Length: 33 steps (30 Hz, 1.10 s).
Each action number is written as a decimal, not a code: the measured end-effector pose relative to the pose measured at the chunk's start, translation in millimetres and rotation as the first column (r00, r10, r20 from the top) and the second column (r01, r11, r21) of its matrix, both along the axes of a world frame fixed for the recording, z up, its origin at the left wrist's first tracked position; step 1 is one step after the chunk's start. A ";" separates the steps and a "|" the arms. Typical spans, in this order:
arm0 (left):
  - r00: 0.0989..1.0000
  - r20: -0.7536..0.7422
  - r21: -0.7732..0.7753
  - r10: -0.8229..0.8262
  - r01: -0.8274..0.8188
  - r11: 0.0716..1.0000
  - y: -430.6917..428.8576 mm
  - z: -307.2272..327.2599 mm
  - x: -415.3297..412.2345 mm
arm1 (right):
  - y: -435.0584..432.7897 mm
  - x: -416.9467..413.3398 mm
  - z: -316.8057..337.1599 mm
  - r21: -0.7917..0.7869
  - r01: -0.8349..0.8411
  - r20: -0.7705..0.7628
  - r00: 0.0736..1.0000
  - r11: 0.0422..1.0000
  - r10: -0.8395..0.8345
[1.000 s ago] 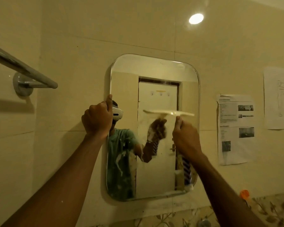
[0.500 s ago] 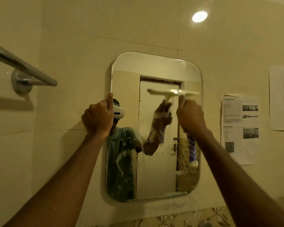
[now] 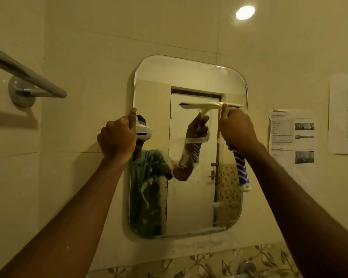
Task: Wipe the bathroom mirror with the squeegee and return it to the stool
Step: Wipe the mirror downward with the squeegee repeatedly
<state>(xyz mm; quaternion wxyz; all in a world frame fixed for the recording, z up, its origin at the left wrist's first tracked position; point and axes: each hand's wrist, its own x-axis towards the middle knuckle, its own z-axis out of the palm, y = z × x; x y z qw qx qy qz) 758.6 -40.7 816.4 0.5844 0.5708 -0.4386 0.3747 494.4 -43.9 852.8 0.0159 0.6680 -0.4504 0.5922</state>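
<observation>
A rounded rectangular mirror (image 3: 189, 77) hangs on the tiled wall ahead. My right hand (image 3: 237, 129) is closed around the squeegee (image 3: 241, 169), whose blue-and-white handle sticks out below the fist. Its cream blade (image 3: 205, 105) lies flat and level against the glass in the upper right part of the mirror. My left hand (image 3: 117, 137) is a fist at the mirror's left edge, thumb up along the rim. White soapy streaks show on the lower glass. The stool is out of view.
A chrome towel bar (image 3: 28, 77) juts out from the wall at the upper left. Two printed paper sheets (image 3: 291, 137) hang on the wall right of the mirror. Patterned leaf tiles (image 3: 209, 265) and a metal tap top (image 3: 247, 267) run along the bottom.
My right hand carried the squeegee from mid-mirror up to the upper part, then slightly down again. The left hand stayed at the mirror's left edge.
</observation>
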 end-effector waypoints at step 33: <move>1.000 0.013 0.106 0.024 -0.026 0.994 6.9 -98.8 -1.4 | 19.5 15.3 -276.4 0.287 0.094 0.016 0.995 0.953 -0.103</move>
